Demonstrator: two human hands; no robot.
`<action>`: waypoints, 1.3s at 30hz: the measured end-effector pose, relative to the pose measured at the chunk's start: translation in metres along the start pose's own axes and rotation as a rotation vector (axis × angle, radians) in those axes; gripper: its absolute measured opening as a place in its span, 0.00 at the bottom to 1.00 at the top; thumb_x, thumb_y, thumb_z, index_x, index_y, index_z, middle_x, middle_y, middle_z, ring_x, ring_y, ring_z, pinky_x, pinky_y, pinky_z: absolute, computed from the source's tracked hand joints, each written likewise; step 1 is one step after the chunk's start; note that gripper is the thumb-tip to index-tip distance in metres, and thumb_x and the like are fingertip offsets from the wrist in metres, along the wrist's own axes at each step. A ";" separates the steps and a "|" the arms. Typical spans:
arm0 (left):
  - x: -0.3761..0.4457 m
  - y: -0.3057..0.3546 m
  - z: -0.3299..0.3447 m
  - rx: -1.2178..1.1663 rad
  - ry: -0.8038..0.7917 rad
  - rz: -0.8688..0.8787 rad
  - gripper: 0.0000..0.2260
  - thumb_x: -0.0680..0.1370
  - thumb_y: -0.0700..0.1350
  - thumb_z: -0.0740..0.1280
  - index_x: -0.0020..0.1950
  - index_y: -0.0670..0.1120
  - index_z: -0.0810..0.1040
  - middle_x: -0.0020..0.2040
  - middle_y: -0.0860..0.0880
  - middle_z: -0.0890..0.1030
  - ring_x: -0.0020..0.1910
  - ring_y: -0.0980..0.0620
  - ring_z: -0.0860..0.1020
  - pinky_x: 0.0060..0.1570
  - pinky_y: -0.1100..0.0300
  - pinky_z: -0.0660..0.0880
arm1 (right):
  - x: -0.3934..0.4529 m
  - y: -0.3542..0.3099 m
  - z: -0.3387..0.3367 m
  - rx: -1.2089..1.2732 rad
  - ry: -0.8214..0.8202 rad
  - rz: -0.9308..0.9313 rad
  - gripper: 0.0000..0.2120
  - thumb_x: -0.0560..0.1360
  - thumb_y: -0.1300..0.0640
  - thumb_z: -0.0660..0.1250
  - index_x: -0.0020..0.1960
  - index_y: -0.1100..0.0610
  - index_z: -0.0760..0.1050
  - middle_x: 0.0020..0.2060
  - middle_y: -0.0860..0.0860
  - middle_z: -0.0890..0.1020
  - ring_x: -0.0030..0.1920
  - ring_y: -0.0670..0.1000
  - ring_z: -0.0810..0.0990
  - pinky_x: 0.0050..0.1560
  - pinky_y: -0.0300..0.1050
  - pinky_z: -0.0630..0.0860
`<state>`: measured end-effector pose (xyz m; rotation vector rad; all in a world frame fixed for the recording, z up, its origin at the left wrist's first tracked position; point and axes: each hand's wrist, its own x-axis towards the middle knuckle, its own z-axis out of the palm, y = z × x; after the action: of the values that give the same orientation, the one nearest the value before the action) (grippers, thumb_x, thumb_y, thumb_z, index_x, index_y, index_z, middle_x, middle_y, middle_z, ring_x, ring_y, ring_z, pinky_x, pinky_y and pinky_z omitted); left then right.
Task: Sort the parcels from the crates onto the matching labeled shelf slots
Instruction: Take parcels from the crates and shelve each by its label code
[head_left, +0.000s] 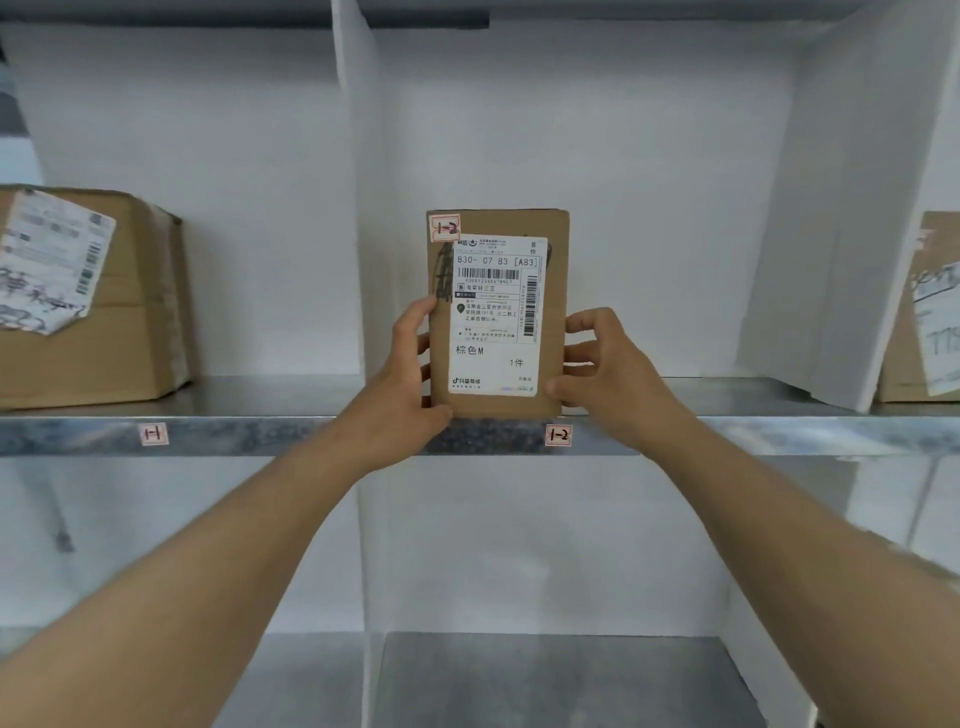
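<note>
Metal shelf (779, 434), 3 cardboard parcels (498, 312) upright between white dividers (358, 208).

L box (88, 296) & R box (930, 312) cut off by frame edges, labels blurred.

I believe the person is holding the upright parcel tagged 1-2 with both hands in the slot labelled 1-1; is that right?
Not quite. In the head view both hands, left hand and right hand, hold the upright parcel tagged 1-2, but it stands in the slot labelled 1-2, not 1-1.
</note>
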<state>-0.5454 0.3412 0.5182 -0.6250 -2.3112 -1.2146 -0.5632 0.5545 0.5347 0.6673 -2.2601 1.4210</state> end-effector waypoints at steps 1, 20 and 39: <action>0.003 -0.003 0.001 0.007 0.017 -0.021 0.47 0.74 0.30 0.65 0.72 0.64 0.37 0.75 0.53 0.59 0.67 0.55 0.70 0.51 0.67 0.74 | 0.006 0.000 0.002 -0.038 -0.004 0.016 0.23 0.72 0.67 0.68 0.59 0.51 0.62 0.51 0.50 0.80 0.51 0.51 0.80 0.53 0.50 0.79; 0.040 -0.009 0.012 0.281 0.115 -0.220 0.49 0.76 0.35 0.65 0.72 0.58 0.26 0.77 0.51 0.57 0.64 0.51 0.72 0.54 0.63 0.70 | 0.054 0.024 0.015 -0.240 0.021 0.084 0.28 0.72 0.60 0.71 0.66 0.54 0.61 0.60 0.53 0.75 0.55 0.51 0.76 0.41 0.38 0.74; -0.246 -0.092 0.066 0.683 0.446 -0.489 0.12 0.76 0.50 0.66 0.54 0.45 0.81 0.50 0.48 0.80 0.48 0.46 0.78 0.45 0.59 0.69 | -0.161 0.090 0.216 -0.430 -0.170 -0.549 0.09 0.60 0.60 0.76 0.38 0.57 0.78 0.34 0.52 0.78 0.31 0.54 0.78 0.27 0.42 0.74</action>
<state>-0.4156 0.3051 0.2836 0.4262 -2.3160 -0.5639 -0.4998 0.4216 0.2918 1.1690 -2.1586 0.6181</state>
